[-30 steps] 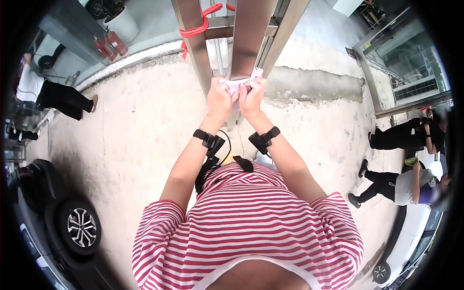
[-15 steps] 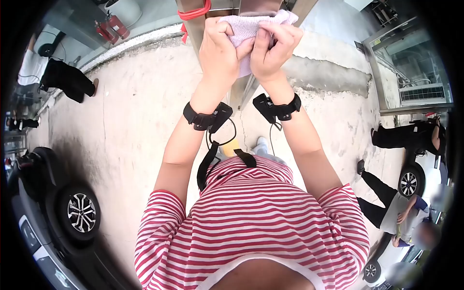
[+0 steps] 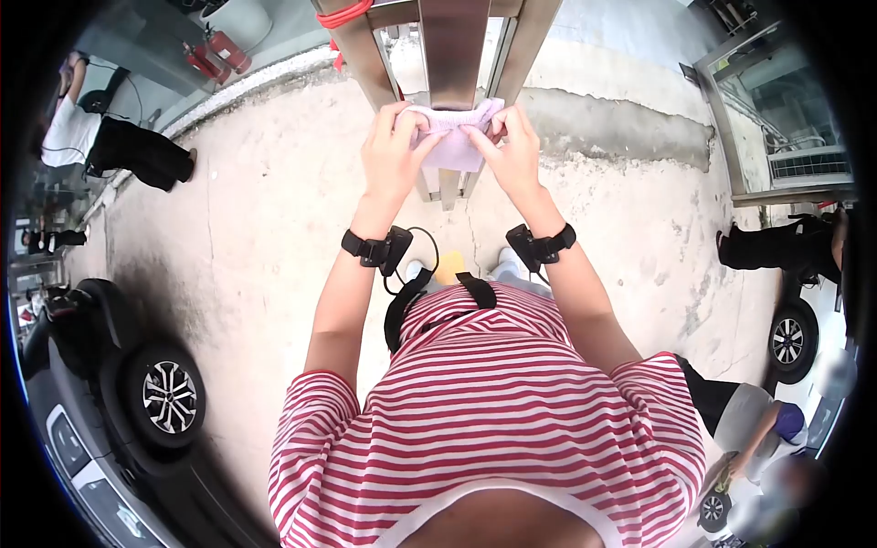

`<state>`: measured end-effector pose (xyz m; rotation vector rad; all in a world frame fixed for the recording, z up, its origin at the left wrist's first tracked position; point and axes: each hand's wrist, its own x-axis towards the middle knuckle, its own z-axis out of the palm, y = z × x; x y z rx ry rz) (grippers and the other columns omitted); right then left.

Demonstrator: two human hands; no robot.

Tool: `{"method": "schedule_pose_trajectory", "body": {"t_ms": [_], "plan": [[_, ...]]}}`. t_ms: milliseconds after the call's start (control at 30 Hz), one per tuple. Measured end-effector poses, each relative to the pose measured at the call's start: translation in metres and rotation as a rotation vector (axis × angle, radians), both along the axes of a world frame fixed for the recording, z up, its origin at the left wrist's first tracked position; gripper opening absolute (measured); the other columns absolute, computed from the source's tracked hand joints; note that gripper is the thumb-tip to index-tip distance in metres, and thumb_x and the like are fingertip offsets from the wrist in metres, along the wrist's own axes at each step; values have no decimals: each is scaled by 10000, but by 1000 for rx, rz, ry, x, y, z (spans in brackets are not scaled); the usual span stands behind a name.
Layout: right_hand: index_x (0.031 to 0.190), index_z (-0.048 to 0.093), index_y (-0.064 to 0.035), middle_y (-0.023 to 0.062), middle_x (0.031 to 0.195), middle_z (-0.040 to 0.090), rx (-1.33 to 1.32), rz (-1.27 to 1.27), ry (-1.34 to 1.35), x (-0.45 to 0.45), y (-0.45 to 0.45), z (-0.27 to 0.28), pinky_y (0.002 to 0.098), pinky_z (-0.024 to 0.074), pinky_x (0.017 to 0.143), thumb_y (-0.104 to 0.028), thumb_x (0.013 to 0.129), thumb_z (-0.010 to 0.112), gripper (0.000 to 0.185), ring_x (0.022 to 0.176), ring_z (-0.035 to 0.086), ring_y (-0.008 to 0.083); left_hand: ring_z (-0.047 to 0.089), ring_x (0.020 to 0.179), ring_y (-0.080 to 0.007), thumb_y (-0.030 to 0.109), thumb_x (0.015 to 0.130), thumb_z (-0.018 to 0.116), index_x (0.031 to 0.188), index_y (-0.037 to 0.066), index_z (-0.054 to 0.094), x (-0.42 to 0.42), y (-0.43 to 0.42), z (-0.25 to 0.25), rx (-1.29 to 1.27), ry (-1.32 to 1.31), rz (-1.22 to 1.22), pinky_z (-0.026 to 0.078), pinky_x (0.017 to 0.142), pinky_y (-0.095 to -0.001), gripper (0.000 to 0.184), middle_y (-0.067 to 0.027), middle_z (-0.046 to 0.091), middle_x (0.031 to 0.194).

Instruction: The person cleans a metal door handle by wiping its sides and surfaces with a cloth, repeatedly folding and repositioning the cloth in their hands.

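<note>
A pale lilac cloth (image 3: 454, 151) hangs between my two hands at the near end of a brown metal post (image 3: 454, 55). My left hand (image 3: 393, 142) pinches its left upper corner, with the thumb pointing inward. On the other side my right hand (image 3: 512, 146) grips the right upper corner, thumb also turned toward the middle. The cloth's top edge is bunched and lies against the post; how firmly it touches I cannot tell. Both wrists wear black straps with small devices, the left one (image 3: 379, 248) and the right one (image 3: 541, 245), with thin cables.
Red cord (image 3: 344, 13) is tied round the metal frame (image 3: 365, 59) at upper left. Fire extinguishers (image 3: 224, 47) stand behind. A dark car (image 3: 110, 411) is at left. People are at left (image 3: 137, 151) and right (image 3: 776, 247). A glass-fronted metal frame (image 3: 726, 137) stands at upper right.
Both hands have come down toward my body with the cloth and moved slightly apart. The cloth is now spread between them, and more of the metal post shows above it.
</note>
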<state>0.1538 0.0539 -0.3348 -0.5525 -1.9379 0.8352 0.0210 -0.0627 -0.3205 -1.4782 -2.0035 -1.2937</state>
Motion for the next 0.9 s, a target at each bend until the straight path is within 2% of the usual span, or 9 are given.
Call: {"method": "schedule_pose_trajectory", "body": {"t_ms": [133,200,267,367,433,500,600,800,900], "plan": [[744,463,-28,55,755,441,-82,-31,161,-4,-6,33,283,433,536,-106,704,802,349,619,500,145,596,856,-249,136,666,809,775,40,553,9,5,30,64,-139,16,489,704,-338,295,-69,575,962],[746,476,-20,65,759,450,-171,-3,215,-7,-15,48,294,440,549,-117,704,800,341,622,506,160,571,796,-264,139,698,788,793,29,524,8,5,32,-2,-151,20,478,679,-343,302,-85,549,907],[753,486,-10,77,760,465,-212,55,9,-10,-8,35,315,447,567,-137,695,800,343,623,513,187,558,742,-269,149,714,777,796,27,501,9,3,28,-99,-169,45,472,650,-354,313,-92,530,849],[762,495,3,98,764,489,-203,114,-224,-8,5,-6,340,452,587,-156,682,793,348,631,521,223,544,671,-289,164,727,763,799,25,474,3,3,-20,-349,-302,23,458,604,-374,329,-103,507,777],[767,498,6,111,758,503,-199,146,-336,-10,11,-49,353,452,598,-152,673,781,337,641,524,248,541,644,-297,169,723,765,798,25,472,2,6,-66,-351,-284,28,450,587,-381,334,-104,507,756],[772,500,4,110,764,509,-213,167,-349,-6,9,-63,355,456,604,-148,677,777,330,645,526,250,544,644,-312,159,718,765,783,20,476,8,5,-81,-347,-314,43,446,581,-387,327,-110,517,753],[794,506,1,96,774,512,-207,194,-247,-10,12,-55,339,466,611,-115,692,777,312,667,545,219,567,661,-295,163,723,747,759,50,485,7,4,-59,-291,-320,27,459,580,-395,288,-87,508,766],[811,512,-4,70,801,497,-62,188,85,-14,8,65,290,469,619,-97,695,799,323,682,536,168,458,608,-234,94,690,772,721,7,438,9,10,51,33,-238,15,413,567,-321,347,-82,444,699],[802,494,-8,68,804,474,-72,187,99,-17,10,66,292,455,600,-101,692,803,341,662,510,163,436,611,-242,101,687,775,738,7,426,8,16,44,23,-290,11,401,567,-336,366,-81,422,688]]}}
